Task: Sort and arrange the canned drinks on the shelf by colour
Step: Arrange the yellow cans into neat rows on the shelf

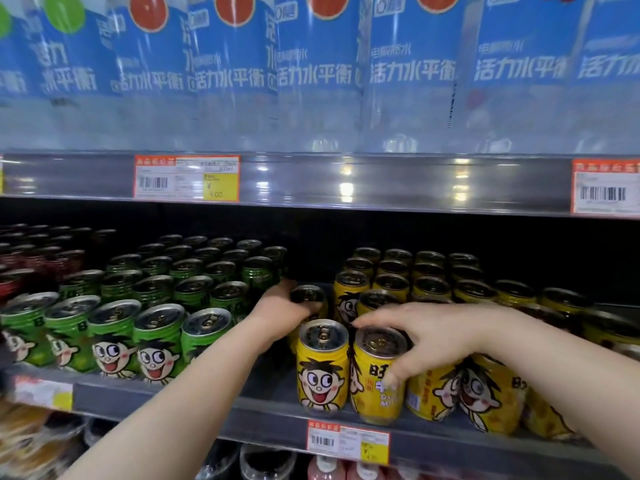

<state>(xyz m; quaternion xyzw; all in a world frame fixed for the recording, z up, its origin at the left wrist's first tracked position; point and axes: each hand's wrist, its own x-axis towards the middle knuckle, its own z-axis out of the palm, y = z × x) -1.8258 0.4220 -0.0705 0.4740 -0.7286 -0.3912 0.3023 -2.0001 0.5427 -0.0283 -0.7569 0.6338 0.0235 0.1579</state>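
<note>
Yellow cans (pixel 481 393) partly covered by right forearm (pixel 540 348), left hand (pixel 282 315) round rear can (pixel 308 294), right hand (pixel 427 337) gripping front can (pixel 377 379)

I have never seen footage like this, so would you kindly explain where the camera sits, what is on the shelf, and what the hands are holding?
There is no machine here. One camera worn on a person's head looks down at their two bare hands. The shelf carries small cartoon-faced drink cans: dark red cans far left, then green cans, and yellow cans on the right. The left hand grips a second-row yellow can. The right hand grips a front-row yellow can. Blue-labelled bottles stand on the shelf above.
</note>
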